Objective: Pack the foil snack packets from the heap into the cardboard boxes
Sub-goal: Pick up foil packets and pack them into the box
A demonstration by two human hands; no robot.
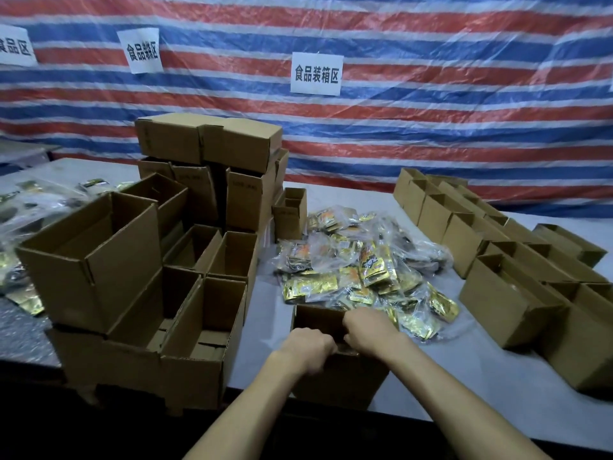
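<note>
The person seems to be readying a box (338,376) at the near table (464,376) edge, touching the heap (358,267); next is calling for a reach into the heap; the left hand (308,350) is gripping the box rim, fingers curled; the right hand (368,327) is curling into the opening; I cannot tell what it is holding.

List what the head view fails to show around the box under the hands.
- Contents of the cardboard box: head view, left hand, right hand and shadow cover its opening.
- Right hand's fingers: curled into the box, so any packet held is hidden.
- Print on the heaped foil packets: too small, blurred.
- Leftmost paper sign: cut off by the left edge.
</note>
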